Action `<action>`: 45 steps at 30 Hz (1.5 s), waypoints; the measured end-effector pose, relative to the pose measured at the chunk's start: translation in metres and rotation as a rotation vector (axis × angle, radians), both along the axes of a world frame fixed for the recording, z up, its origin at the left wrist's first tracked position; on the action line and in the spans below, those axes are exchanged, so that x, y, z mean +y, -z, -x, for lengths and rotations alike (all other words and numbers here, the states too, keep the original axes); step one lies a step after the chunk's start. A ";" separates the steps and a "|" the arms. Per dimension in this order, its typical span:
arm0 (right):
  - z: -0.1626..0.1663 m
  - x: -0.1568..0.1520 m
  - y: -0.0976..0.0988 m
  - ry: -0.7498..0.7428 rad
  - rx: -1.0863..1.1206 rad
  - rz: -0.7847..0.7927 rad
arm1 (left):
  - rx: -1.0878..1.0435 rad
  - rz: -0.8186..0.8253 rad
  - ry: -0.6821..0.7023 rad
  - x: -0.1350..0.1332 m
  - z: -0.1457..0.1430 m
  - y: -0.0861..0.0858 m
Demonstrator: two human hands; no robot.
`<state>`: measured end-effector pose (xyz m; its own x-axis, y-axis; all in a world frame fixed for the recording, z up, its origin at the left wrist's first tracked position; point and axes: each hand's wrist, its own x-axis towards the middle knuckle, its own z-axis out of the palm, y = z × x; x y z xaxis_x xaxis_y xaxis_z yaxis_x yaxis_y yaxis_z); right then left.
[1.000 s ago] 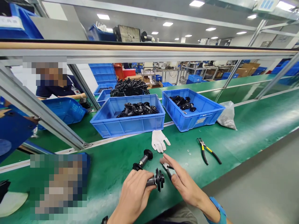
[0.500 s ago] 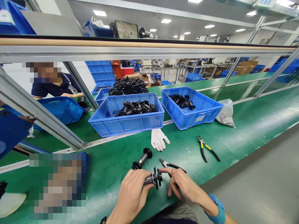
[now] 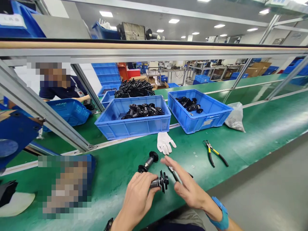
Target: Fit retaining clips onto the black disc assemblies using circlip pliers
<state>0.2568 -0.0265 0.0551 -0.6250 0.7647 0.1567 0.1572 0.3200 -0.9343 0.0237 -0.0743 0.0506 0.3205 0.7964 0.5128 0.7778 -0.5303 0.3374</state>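
Near the front edge of the bench [image 3: 108, 195], the left hand [image 3: 138, 197] is wrapped around the grey shaft of a black flanged part [image 3: 164, 182], its discs facing right, seemingly steadying it for handling at that end. To its right, the right hand [image 3: 189, 189] has its fingers extended and grasps nothing, partly covering black-handled pliers [image 3: 174, 175]; any next touch on the discs would call for a firm left hold.

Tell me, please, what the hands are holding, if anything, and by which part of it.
The left hand grips a black flanged part by its grey shaft; the right hand is open, holding nothing.
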 end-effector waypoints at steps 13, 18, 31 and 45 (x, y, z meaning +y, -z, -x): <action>0.015 0.003 0.006 0.007 -0.059 0.001 | -0.007 -0.033 0.021 0.001 -0.004 -0.006; 0.008 0.000 0.007 -0.012 -0.100 -0.300 | 0.012 0.000 0.048 -0.003 -0.006 -0.012; 0.016 0.006 0.003 -0.007 -0.195 0.354 | 0.000 -0.095 0.079 0.000 -0.018 -0.011; -0.006 -0.004 -0.002 -0.001 -0.129 0.233 | -0.022 -0.050 0.021 -0.004 -0.010 -0.005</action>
